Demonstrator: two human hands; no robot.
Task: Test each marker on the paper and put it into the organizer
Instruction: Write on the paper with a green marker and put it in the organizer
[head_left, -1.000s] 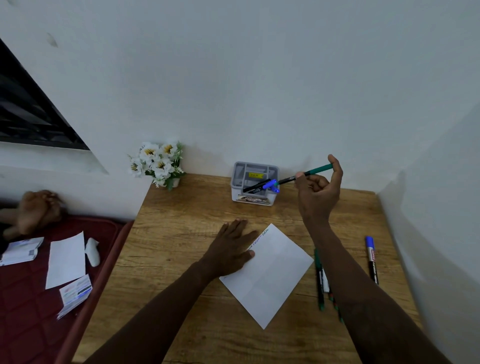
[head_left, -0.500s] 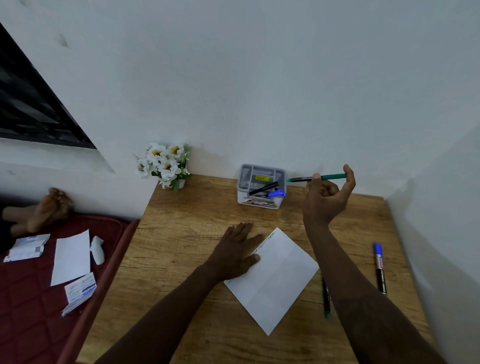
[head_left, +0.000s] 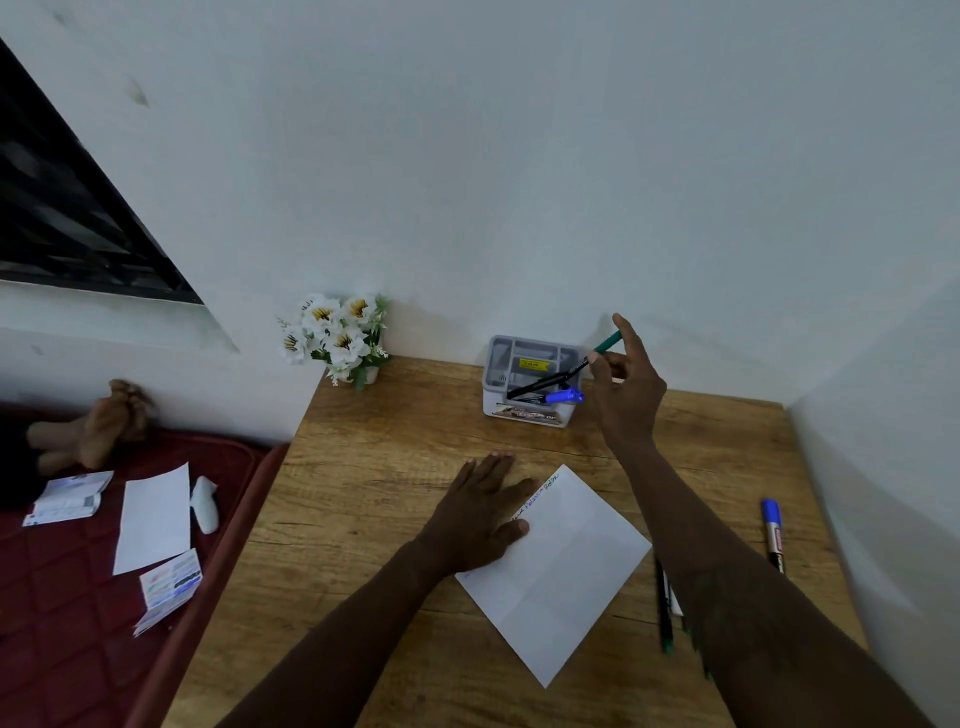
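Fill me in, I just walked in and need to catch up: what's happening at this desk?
A person is sorting markers. The right hand pinches a green-capped marker, its dark end angled into the grey organizer, where a blue-capped marker lies. The left hand rests flat on the white paper, which bears scribbles along one edge. Loose markers lie on the table.

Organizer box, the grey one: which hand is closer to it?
The right hand. It is just right of the organizer, holding a green marker slanting into it. The left hand lies flat on the paper, nearer the person.
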